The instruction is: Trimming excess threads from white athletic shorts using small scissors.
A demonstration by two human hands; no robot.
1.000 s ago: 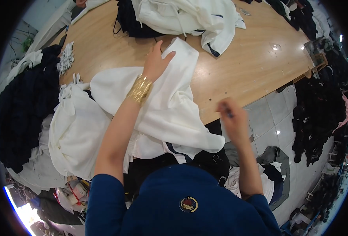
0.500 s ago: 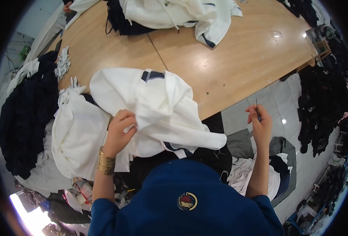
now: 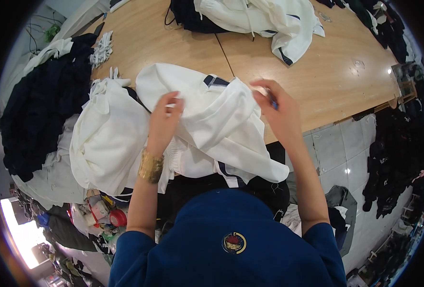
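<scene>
A white garment (image 3: 212, 112) with navy trim lies rumpled over the table's near edge, in front of me. My left hand (image 3: 164, 117), with a gold cuff at its wrist, hovers over the garment's left part. Its fingers are curled but apart, slightly blurred, and nothing shows in them. Beside the garment's upper right edge is my right hand (image 3: 281, 110). It is closed around small thread snips (image 3: 274, 104); only a bit of blue handle shows, the rest being hidden by the fingers.
More white cloth (image 3: 109, 138) is heaped to the left, beside a large navy pile (image 3: 49, 105). White and navy garments (image 3: 264, 24) lie at the far side of the wooden table (image 3: 317, 76). A bundle of white strips (image 3: 101, 50) rests at its left edge. Dark clothes (image 3: 398, 153) hang at right.
My right hand has come in from the right to the garment's upper edge. My left hand has let go of the cloth and risen away from me. The view has shifted slightly.
</scene>
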